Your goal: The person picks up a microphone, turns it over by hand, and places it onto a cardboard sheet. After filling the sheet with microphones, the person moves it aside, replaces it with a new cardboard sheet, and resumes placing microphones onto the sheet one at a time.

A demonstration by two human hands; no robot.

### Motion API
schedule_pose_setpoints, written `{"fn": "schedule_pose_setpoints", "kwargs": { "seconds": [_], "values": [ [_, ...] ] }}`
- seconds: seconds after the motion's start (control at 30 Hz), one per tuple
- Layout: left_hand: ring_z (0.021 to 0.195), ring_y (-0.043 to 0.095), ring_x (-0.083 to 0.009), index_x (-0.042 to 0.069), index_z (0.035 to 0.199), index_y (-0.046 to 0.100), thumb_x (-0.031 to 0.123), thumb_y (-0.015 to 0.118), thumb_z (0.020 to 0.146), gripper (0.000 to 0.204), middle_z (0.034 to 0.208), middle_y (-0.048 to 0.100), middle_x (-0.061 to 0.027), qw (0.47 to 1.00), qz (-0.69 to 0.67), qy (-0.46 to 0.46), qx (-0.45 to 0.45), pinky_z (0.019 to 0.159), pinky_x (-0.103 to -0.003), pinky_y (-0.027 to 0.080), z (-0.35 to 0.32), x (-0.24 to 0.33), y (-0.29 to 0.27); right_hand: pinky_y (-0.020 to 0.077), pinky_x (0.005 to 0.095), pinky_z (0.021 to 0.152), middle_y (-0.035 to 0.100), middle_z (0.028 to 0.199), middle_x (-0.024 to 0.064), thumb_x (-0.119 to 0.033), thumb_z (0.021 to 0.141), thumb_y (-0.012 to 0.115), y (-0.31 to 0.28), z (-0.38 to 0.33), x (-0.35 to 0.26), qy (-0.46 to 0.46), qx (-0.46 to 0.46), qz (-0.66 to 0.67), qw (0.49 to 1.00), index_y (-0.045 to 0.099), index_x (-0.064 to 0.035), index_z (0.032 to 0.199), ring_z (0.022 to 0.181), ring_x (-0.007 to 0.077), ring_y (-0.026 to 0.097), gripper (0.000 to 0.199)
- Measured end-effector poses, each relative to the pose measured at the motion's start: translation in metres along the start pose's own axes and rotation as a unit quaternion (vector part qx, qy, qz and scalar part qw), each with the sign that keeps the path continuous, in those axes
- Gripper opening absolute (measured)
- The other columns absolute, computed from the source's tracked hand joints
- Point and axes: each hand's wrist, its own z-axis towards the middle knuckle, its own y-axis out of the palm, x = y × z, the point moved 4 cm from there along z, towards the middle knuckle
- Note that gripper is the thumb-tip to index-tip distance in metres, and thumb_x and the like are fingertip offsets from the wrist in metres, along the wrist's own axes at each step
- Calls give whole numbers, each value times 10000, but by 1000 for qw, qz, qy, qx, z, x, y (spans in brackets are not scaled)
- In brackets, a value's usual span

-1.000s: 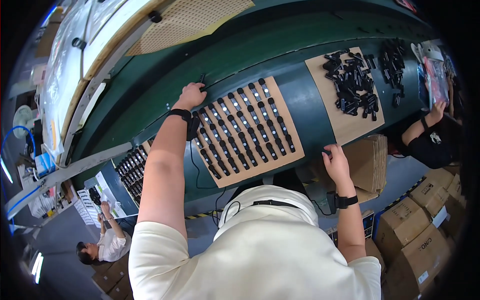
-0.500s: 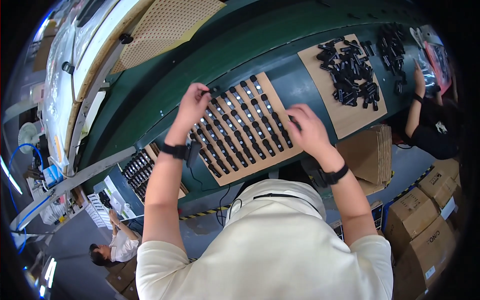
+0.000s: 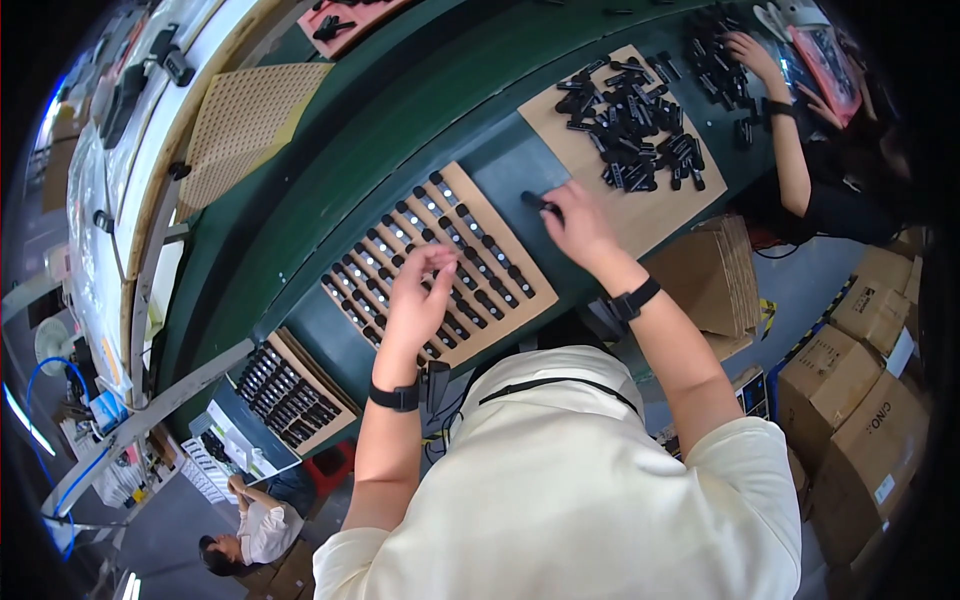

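Note:
Rows of small black sticks with rounded heads [image 3: 478, 262] lie on a brown cardboard sheet [image 3: 537, 290] in front of me. Above the sheet's middle, my left hand [image 3: 420, 300] is open, its thumb and fingers apart and nothing visible in them. To the right of the sheet, over the green bench, my right hand [image 3: 583, 228] grips one small black stick [image 3: 543, 204] between its fingertips. Further right, a loose heap of the same black sticks [image 3: 632, 125] covers much of a second cardboard sheet [image 3: 655, 220].
A co-worker's hand [image 3: 752, 55] reaches into another pile [image 3: 712, 75] at the far right. More rows of sticks [image 3: 285, 395] lie on stacked cardboard at the left. Cartons [image 3: 825, 400] stand at the lower right; another person [image 3: 260, 535] sits at the lower left.
My left hand has come back from the sheet's far edge, where it pinched a dark piece, and is now open. My right hand has moved right, off the sheet. The view has shifted right.

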Motion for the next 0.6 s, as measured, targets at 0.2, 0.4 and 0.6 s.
{"fn": "schedule_pose_setpoints", "kwargs": {
  "seconds": [0.2, 0.4, 0.6],
  "values": [
    [893, 617, -116, -14, 1085, 593, 74, 596, 930, 177, 986, 669, -67, 996, 36, -72, 36, 801, -237, 473, -31, -5, -18, 489, 438, 770, 579, 933, 115, -144, 770, 696, 25, -19, 86, 123, 6, -136, 983, 634, -80, 928, 901, 327, 592, 181],
    [875, 603, -95, -9, 1057, 612, 94, 606, 937, 158, 973, 667, -50, 994, 66, -66, 61, 768, -225, 470, -53, 2, -32, 487, 445, 800, 582, 1012, 123, -151, 788, 694, 23, -21, 81, 160, 14, -136, 978, 594, -74, 1007, 938, 344, 590, 253],
    [857, 597, -88, -4, 1060, 614, 92, 605, 938, 156, 963, 668, -43, 997, 59, -32, 28, 751, -222, 469, -55, -2, -24, 486, 450, 813, 580, 1011, 132, -150, 797, 680, 1, -49, 86, 190, 66, -136, 970, 573, -85, 1047, 965, 352, 588, 279]
  ]
}}
